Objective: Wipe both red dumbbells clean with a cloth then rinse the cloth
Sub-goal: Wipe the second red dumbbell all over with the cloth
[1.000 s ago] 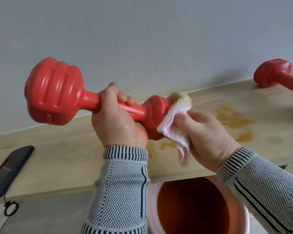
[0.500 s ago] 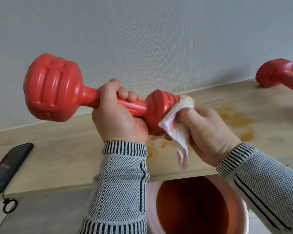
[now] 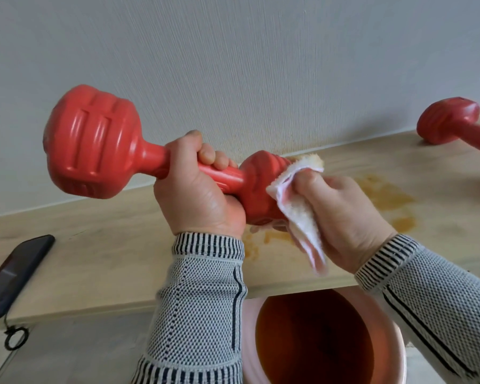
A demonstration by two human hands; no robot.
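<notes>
Above the shelf's (image 3: 94, 261) front edge, left hand (image 3: 197, 198) gripped the first dumbbell (image 3: 100, 145); right hand (image 3: 341, 214) pressed the cloth (image 3: 297, 206) against it. The second dumbbell (image 3: 449, 120), likely unwiped, and rinsing remained.

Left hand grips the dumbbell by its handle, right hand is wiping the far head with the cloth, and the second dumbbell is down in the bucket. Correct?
Not quite. The second dumbbell lies on the wooden shelf at far right, not in the bucket, as the head view shows. The rest holds: left hand grips the dumbbell handle, right hand wipes with the cloth.

Left hand (image 3: 197, 200) grips dumbbell (image 3: 94, 142); right hand (image 3: 341, 217) presses cloth (image 3: 299, 209).
</notes>
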